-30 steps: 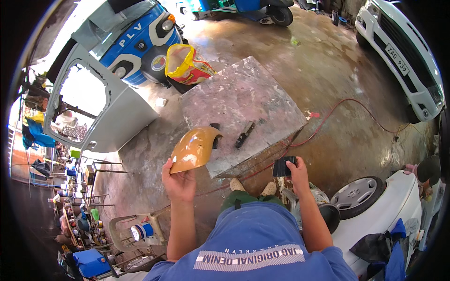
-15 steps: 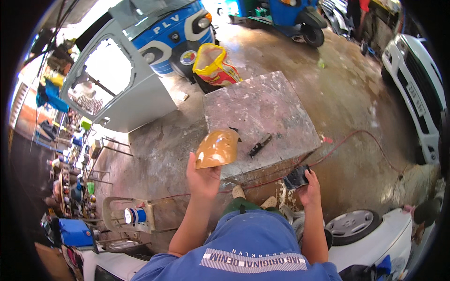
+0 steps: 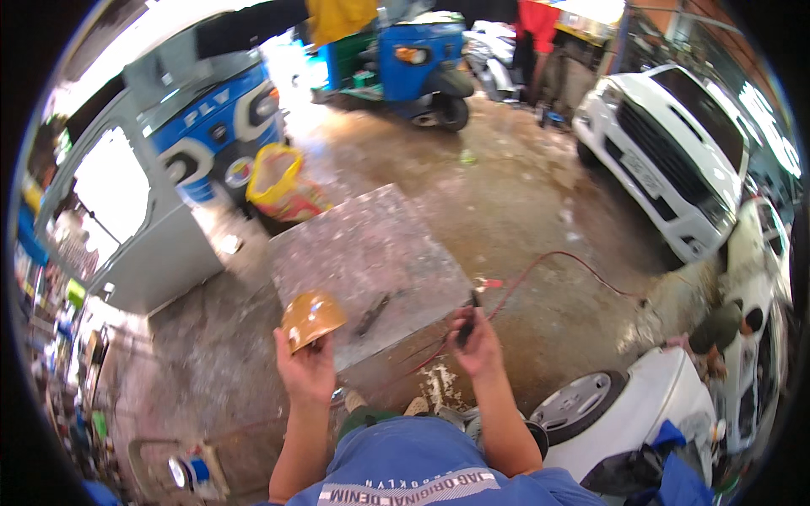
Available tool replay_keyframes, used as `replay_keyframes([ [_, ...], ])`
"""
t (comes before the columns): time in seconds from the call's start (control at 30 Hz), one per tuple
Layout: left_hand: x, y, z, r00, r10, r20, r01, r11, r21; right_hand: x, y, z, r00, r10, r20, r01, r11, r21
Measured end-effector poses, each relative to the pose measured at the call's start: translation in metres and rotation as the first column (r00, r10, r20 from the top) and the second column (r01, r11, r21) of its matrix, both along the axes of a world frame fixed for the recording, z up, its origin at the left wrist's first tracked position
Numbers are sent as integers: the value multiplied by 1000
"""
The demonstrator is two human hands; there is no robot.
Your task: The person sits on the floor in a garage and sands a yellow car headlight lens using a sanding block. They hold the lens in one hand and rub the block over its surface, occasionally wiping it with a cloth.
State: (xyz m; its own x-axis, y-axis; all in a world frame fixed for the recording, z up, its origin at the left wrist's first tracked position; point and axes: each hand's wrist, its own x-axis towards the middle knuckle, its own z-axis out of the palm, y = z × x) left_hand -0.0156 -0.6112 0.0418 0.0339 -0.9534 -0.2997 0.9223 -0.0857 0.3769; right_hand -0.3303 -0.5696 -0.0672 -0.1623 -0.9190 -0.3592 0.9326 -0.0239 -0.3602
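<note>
My left hand (image 3: 305,368) holds up a curved, glossy orange-brown shell (image 3: 314,320), shaped like a car mirror cover. Its fingers wrap round the shell's lower edge, at the near left corner of a paint-stained table (image 3: 363,240). In my right hand (image 3: 479,347) is a thin black pad (image 3: 466,331), seen nearly edge-on, just off the table's right corner. The two hands are well apart. Between them on the tabletop lies a dark, narrow tool (image 3: 372,314), blurred, perhaps a knife.
Behind the table stands a yellow-topped sack (image 3: 280,181). A grey door panel (image 3: 160,244) leans at left. Across the floor runs a red hose (image 3: 540,268). White vehicles (image 3: 650,160) stand right, with a person (image 3: 717,337) low down. A chair (image 3: 152,472) is at near left.
My view has swung right, so the table and sack sit farther left. My right hand has come up and the black pad has turned edge-on. The shell stays in my left hand.
</note>
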Motion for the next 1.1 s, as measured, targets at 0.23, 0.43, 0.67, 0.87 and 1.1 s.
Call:
replay_keyframes([
  [0.23,-8,1,-1,995,-2,101,11,996,-86,113,-13,105,827,386,-410,-510,820,-258],
  [0.43,-3,6,7,979,-156,133,166,984,-69,184,-65,100,580,124,-805,-579,758,-300],
  [0.67,26,-1,-7,974,-178,141,194,975,-109,210,-82,118,538,117,-835,-517,829,-216],
  [0.87,89,24,0,697,-547,464,607,794,26,233,-92,118,643,186,-743,-460,869,-181],
  [1.1,162,4,20,-148,419,896,500,813,-298,266,-93,127,643,189,-742,-407,905,-123],
])
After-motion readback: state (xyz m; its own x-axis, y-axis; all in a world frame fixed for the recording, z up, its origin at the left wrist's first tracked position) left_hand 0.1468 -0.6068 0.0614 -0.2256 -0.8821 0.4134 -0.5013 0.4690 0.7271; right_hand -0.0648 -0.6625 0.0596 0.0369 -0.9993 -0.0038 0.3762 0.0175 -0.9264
